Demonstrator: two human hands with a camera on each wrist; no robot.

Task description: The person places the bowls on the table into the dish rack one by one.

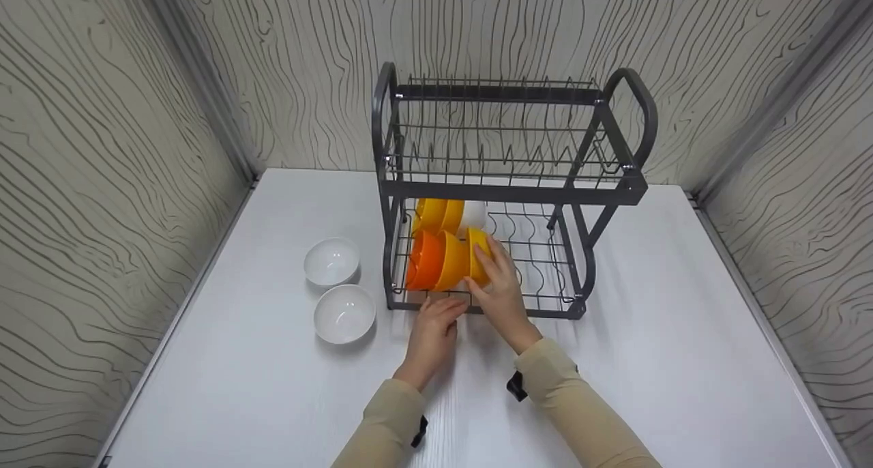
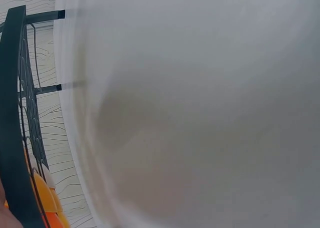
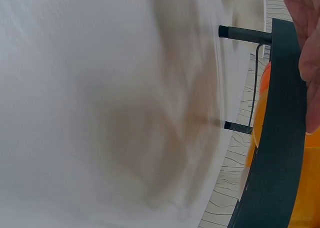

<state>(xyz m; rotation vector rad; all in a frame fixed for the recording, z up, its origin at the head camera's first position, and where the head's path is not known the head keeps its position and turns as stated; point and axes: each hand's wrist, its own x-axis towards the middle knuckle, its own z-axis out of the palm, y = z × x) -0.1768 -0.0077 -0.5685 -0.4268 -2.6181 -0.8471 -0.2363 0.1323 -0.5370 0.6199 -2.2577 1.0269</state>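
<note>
In the head view my right hand holds a yellow bowl that stands on its side on the rack's lower tier, thumb at the front and fingers over the far side. Left of it, another yellow bowl and an orange bowl stand tilted in a row. My left hand is at the lower front rail, below the orange and yellow bowls, fingers loosely bent with nothing held. The wrist views mostly show the tabletop and part of the dark rack.
Behind the front row, yellow bowls and a white bowl stand on the lower tier. Two white bowls sit on the white table left of the rack. The upper wire tier overhangs the lower one.
</note>
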